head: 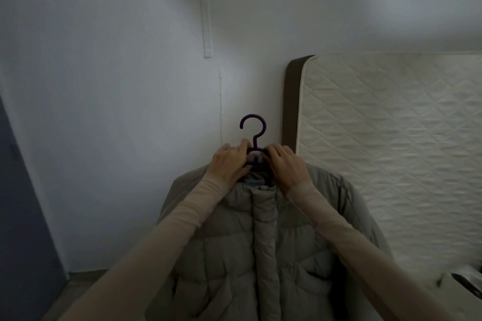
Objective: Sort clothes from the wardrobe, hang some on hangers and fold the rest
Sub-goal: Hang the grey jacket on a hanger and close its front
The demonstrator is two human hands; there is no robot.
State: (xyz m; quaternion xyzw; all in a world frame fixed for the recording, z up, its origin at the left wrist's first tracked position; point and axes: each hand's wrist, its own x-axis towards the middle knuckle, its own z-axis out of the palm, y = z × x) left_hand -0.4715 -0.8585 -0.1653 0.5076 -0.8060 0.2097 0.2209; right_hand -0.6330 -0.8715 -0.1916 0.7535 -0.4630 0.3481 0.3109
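- Seating puffer jacket [263,247] on the purple hanger [254,135], jacket hangs below the fingers, zipped
- left hand [229,161] and right hand [284,164] curled on the collar at the hanger neck
- keep the collar centred, shoulders even
- hook sticks up past the fingertips; mattress [391,151] beyond, right

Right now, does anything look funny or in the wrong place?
Yes: a bare mattress stands upright against the wall instead of lying flat. The puffy jacket looks fine; it hangs straight on the purple hanger, which both hands, left and right, grip at the collar.
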